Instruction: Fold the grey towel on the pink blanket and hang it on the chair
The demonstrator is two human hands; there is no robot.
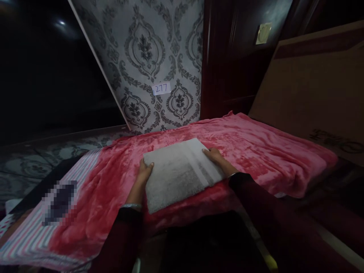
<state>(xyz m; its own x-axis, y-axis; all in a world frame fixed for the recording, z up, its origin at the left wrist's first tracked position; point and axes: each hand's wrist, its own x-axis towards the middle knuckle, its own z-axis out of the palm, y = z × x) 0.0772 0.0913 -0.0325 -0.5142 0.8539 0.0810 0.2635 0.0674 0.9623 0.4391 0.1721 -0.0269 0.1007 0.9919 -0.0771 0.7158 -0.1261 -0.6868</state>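
Observation:
A folded grey towel (173, 176) with paler bands near its right end is held flat, just over or on a pink-red plush blanket (108, 189). My left hand (144, 174) grips its left edge, the thumb lying on top and the fingers underneath. At the right edge my right hand (215, 156) holds it the same way, thumb on the upper face. Fingers of both hands are mostly hidden below the towel. Whether the towel's underside touches the blanket I cannot tell.
A striped cloth (85, 167) shows at the blanket's left, with a pixelated dark patch on it. A large dark screen (57, 76) stands at the left. A big cardboard box (315, 87) rises at the right. Behind is patterned wallpaper (145, 49) with a "277" label (161, 88).

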